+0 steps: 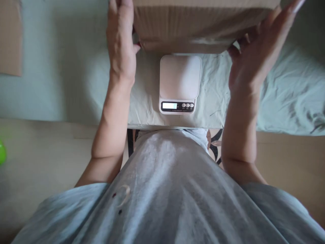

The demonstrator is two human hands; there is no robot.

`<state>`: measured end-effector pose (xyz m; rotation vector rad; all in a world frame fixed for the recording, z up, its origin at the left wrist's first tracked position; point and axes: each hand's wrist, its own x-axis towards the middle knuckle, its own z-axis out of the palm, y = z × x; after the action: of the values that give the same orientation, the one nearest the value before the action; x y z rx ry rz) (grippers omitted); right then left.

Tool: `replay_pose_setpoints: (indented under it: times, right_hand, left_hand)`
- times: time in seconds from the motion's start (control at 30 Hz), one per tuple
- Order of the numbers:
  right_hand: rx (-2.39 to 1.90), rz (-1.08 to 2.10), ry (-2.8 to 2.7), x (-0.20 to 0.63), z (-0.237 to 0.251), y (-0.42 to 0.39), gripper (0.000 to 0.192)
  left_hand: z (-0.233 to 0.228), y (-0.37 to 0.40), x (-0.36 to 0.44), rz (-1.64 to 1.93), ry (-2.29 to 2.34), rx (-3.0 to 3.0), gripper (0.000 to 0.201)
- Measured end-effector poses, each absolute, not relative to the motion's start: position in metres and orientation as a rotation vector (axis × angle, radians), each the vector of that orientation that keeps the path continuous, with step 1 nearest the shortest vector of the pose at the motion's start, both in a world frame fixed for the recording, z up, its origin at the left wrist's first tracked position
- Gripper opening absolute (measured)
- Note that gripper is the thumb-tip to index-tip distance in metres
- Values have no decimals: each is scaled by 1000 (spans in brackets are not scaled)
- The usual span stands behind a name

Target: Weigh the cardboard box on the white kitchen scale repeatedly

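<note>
A brown cardboard box is held up between my two hands at the top of the view, its upper part cut off by the frame. My left hand presses against its left side, thumb near the lower corner. On the opposite side my right hand grips the box, fingers partly hidden behind it. Below the box's near edge lies a white digital kitchen scale, its platform bare and its lit display showing 0. The box appears raised above the scale.
A pale green cloth covers the table, wrinkled at the right. Another piece of cardboard lies at the far left. Something bright green shows at the left edge, below table level. The table's near edge runs just before my body.
</note>
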<state>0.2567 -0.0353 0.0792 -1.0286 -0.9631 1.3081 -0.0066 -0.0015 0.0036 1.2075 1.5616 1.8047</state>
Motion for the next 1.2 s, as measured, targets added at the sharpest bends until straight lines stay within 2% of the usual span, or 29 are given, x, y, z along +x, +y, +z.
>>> replay_pose_setpoints:
  times: [0.07,0.13,0.2,0.3,0.43,0.5,0.67,0.97,1.2]
  right_hand:
    - [-1021,1295,-991,262,84,-54,35]
    - [-1023,1287,-1049,265,85,-73,42]
    - [-1059,1262,-1072,264,82,-92,47]
    - [-1148,1193,-1080,263,75,-113,45]
    - [-1197,1189,-1054,265,66,-124,43]
    - [-1181,1198,-1036,267,63,-126,43]
    - [-1204,1170,-1012,265,59,-131,46]
    - [-1232,1142,-1060,267,49,-135,46]
    - [-1325,1179,-1008,284,4,-127,50]
  left_hand:
    - [25,-41,6,1793,1546,1180,46]
    - [42,-73,9,1731,1546,1148,46]
    - [54,-93,2,1559,1517,1164,49]
    - [65,-106,-12,1231,1378,1223,54]
    - [69,-113,-12,1243,1337,1196,34]
    - [67,-116,-10,1230,1324,1206,33]
    - [54,-123,-15,1168,1314,1287,58]
    - [38,-133,-10,1334,1418,1226,50]
    - [-16,-127,-26,1239,1528,962,67]
